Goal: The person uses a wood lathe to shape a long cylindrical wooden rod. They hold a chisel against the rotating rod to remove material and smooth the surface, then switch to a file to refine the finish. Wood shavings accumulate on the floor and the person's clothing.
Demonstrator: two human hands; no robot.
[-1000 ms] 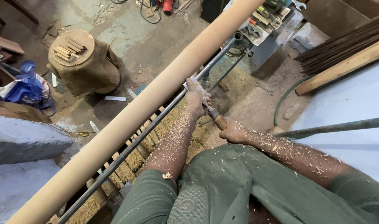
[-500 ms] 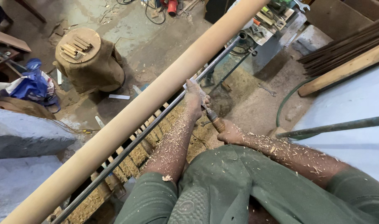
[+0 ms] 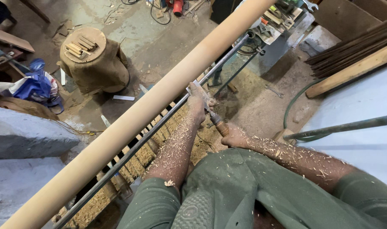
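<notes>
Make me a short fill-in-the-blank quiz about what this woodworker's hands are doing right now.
1. The left hand presses the tool's blade end down on the metal ____.
2. The right hand grips the chisel by its wooden ____.
3. Both forearms are speckled with wood ____.
4. The long pole in front of the hands is made of ____.

Missing words: rail; handle; shavings; wood
</notes>
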